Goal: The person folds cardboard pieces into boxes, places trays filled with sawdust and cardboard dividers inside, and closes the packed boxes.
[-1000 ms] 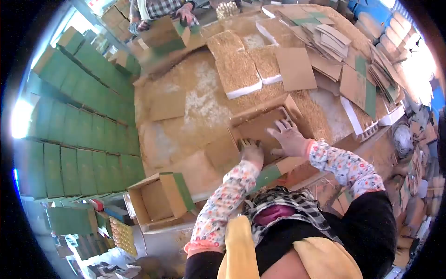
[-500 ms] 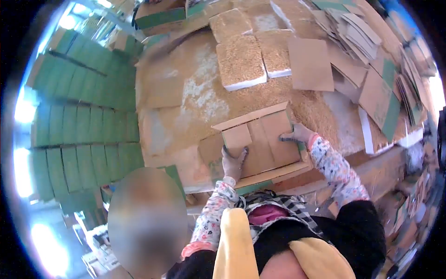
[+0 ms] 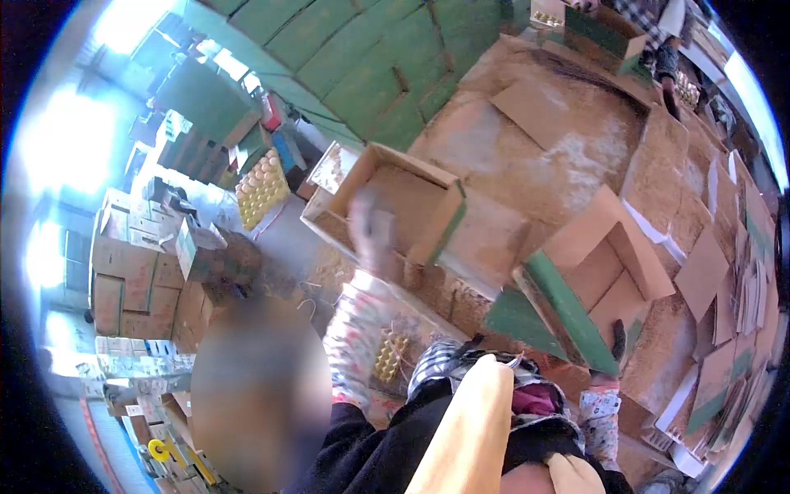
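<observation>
My left hand (image 3: 373, 230), gloved and smeared by motion, is over the near side of an open, empty cardboard box (image 3: 411, 193) at the table's left corner. My right hand (image 3: 611, 366) grips the near edge of a second open box (image 3: 597, 267) with a green side, tilted on the table's front edge. A dark glove finger shows inside its wall, and the rest of that hand is partly hidden behind the green side. Between the two boxes lies a flat cardboard piece (image 3: 485, 235).
Green boxes (image 3: 370, 58) are stacked behind the table (image 3: 510, 173). Egg trays (image 3: 263, 189) stand at left. Cardboard sheets (image 3: 736, 329) lie at right. Another person's arm (image 3: 665, 66) is at the far right. A blurred oval (image 3: 262, 395) covers the lower left.
The view has swung left. My left hand has left the right-hand box and moved to the left box. The box at my right hand is now tilted up, its green side showing.
</observation>
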Tool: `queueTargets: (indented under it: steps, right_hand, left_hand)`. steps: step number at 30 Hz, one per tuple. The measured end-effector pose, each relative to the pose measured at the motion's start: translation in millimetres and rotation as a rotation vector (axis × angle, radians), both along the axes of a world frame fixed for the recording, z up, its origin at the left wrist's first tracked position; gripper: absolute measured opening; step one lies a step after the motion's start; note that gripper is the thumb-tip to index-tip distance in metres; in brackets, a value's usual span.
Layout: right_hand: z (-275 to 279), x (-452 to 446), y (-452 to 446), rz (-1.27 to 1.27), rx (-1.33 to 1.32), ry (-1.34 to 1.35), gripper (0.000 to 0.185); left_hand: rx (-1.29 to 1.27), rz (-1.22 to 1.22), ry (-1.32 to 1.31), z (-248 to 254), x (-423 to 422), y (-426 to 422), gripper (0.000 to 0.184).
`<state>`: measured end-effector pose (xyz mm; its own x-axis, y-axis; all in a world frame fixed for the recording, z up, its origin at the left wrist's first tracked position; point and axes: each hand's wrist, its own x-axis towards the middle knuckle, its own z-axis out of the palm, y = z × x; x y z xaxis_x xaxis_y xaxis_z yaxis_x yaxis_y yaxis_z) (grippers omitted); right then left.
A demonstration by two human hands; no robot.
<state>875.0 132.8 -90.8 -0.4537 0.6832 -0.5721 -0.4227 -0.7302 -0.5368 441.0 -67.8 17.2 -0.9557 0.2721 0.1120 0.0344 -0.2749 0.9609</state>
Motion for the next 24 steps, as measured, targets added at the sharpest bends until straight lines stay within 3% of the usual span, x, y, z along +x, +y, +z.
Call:
queueTargets:
  steps: [1, 3, 5, 7, 8, 9, 11, 13, 14, 15, 16, 17, 18, 19, 20, 21, 22, 23, 24]
  right_hand:
    - [8.7, -30.9, -22.0, 0.019, -0.002, 0.017, 0.045]
    - [24.7, -91.2, -65.9, 0.053, -0.012, 0.036, 0.044]
    - [32.2, -153.7, -92.7, 0.095, 0.006, 0.036, 0.044]
    - [37.0, -228.3, -111.2, 0.179, 0.106, -0.016, 0.047]
    - [35.7, -269.2, -117.4, 0.232, 0.182, -0.059, 0.048]
    - [29.1, -313.8, -121.1, 0.300, 0.295, -0.125, 0.050]
    - [10.8, -385.3, -120.4, 0.430, 0.574, -0.321, 0.053]
    - [1.3, -415.4, -117.8, 0.562, 0.643, -0.548, 0.057]
    - [-6.4, -412.7, -112.9, 0.627, 0.608, -0.667, 0.059]
    - [-24.2, -392.8, -106.2, 0.647, 0.503, -0.582, 0.063]
    - [-42.7, -372.3, -99.5, 0.664, 0.396, -0.506, 0.066]
    - [-28.0, -337.4, -93.4, 0.644, 0.528, -0.542, 0.060]
    - [-11.2, -302.0, -88.6, 0.618, 0.660, -0.587, 0.054]
    - [-3.6, -258.1, -82.9, 0.628, 0.840, -0.815, 0.053]
    - [4.1, -214.1, -77.9, 0.628, 0.993, -1.068, 0.053]
    - [7.6, -174.1, -70.2, 0.580, 1.020, -1.354, 0.059]
    - [11.1, -134.0, -62.8, 0.535, 0.997, -1.634, 0.066]
    - [-8.7, -84.1, -58.2, 0.445, 0.789, -1.583, 0.068]
    - [-38.6, -34.9, -51.4, 0.674, 0.921, -1.940, 0.076]
  left_hand:
    - [-0.148, 0.338, 0.316, -8.6, -55.6, -26.9, 0.040]
    - [0.104, 0.163, -0.144, -91.4, -193.6, -110.1, 0.059]
    - [-0.241, -0.171, -0.385, -125.9, -195.5, -127.6, 0.072]
    - [-0.218, -0.458, -0.405, -133.9, -200.4, -121.5, 0.077]
    - [-0.189, -0.489, -0.389, -135.2, -198.5, -119.1, 0.071]
    - [-0.138, -0.436, -0.383, -137.1, -193.5, -118.4, 0.065]
    - [0.045, -0.075, -0.401, -145.7, -178.7, -117.4, 0.054]
    - [0.208, 0.263, -0.461, -163.3, -138.9, -124.9, 0.042]
    - [0.156, 0.351, -0.536, -181.1, -109.9, -134.5, 0.036]
    - [-0.385, 0.262, -0.612, -237.0, -93.4, -161.9, 0.037]
    - [-0.483, 0.019, -0.570, -228.2, -61.0, -158.7, 0.027]
    - [-0.338, -0.121, -0.435, -214.7, -19.7, -137.9, 0.019]
    - [-0.492, -0.355, -0.471, -165.9, 12.1, -117.0, 0.018]
    - [-0.432, -0.567, -0.281, -163.8, 32.1, -102.7, 0.025]
    - [-0.532, -0.578, -0.260, -196.4, 49.6, -92.5, 0.035]
    - [-0.825, -0.722, 0.196, -147.7, 60.8, -60.0, 0.045]
    - [-0.765, -0.770, 0.382, -165.9, 68.3, -33.3, 0.051]
    - [-0.711, -0.765, 0.404, -167.7, 78.3, -0.8, 0.055]
    - [-0.664, -0.760, 0.423, -170.0, 90.5, 26.8, 0.060]
